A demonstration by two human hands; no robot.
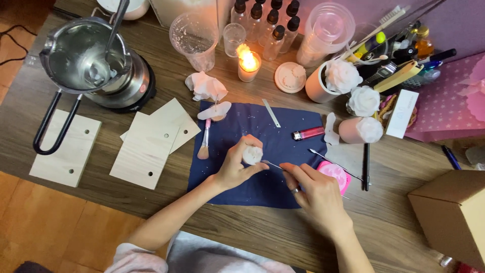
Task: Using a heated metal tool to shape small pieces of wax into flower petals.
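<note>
The wooden bench [283,237] fills nearly the whole view. At the 10 o'clock corner stands a steel melting pot [83,55] on a small black hotplate [132,90], its looped black handle [55,124] reaching toward 7 o'clock. At 4 o'clock sits a cardboard box [452,215]. A dark blue cloth [262,146] lies at the centre, under both hands. Left of it, toward 9 o'clock, are pale wooden boards [146,151] with drilled holes, two overlapping and one apart under the handle.

Along the 12 o'clock edge stand a clear plastic cup [194,38], a cluster of small dark-capped bottles [270,25] and a lit candle [248,65] in a glass. Toward 2 o'clock are pale pink jars topped with white wax flowers [364,101].

The left hand [235,167] holds a small white wax flower [252,154] above the centre of the cloth, fingers curled round it with the thumb beneath. The right hand [318,194], just toward 4 o'clock of it, pinches a thin metal tool [273,165] between thumb and forefinger; the tip reaches the flower's lower side. A pink mould [334,174] lies just beside the right hand's knuckles.

Smaller things on the cloth: a pink brush [205,141] at its 9 o'clock edge, a red lighter [308,133] toward 2 o'clock, and a flat metal strip [271,112] at 12 o'clock.
</note>
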